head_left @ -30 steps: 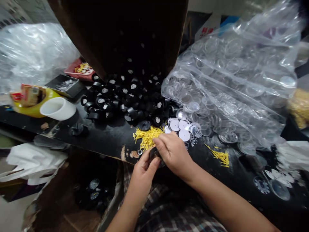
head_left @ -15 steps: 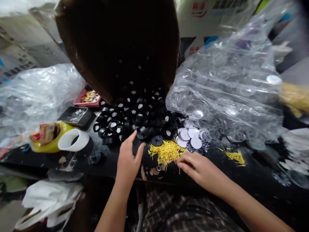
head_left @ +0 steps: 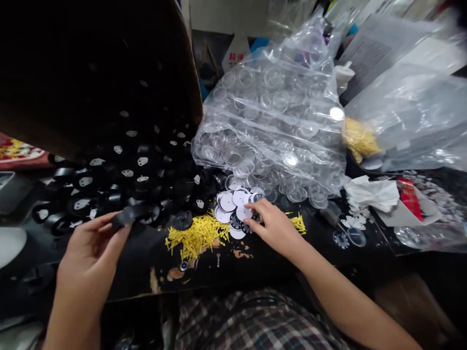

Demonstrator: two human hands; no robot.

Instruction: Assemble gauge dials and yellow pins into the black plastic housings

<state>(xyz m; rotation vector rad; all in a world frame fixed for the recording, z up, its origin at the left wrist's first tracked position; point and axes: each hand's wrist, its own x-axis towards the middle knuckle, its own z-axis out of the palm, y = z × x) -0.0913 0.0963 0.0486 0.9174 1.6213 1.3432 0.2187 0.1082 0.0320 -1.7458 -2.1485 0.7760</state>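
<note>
My left hand (head_left: pixel 91 248) pinches a black round plastic housing (head_left: pixel 133 214) between thumb and fingers, raised in front of the heap of similar black housings (head_left: pixel 142 177). My right hand (head_left: pixel 272 226) is over a small pile of round printed discs (head_left: pixel 225 200), white side up on most of them. Its thumb and forefinger close on the edge of one white disc (head_left: pixel 242 212). Between my hands lies a heap of thin yellow plastic pieces (head_left: pixel 199 236), with a single black housing (head_left: pixel 181 220) at its back left edge.
A large dark container (head_left: pixel 91 63) lies tipped over the black housings. Behind the discs a clear plastic bag (head_left: pixel 270 121) spills transparent round covers. More yellow pieces (head_left: pixel 299 223) lie beyond my right hand. White tissue (head_left: pixel 372 193) and a bag with yellow contents (head_left: pixel 361 138) are at the right.
My left hand has picked up a black housing and drawn it back. My right hand has moved from the yellow pieces to the white discs. The view has turned right.
</note>
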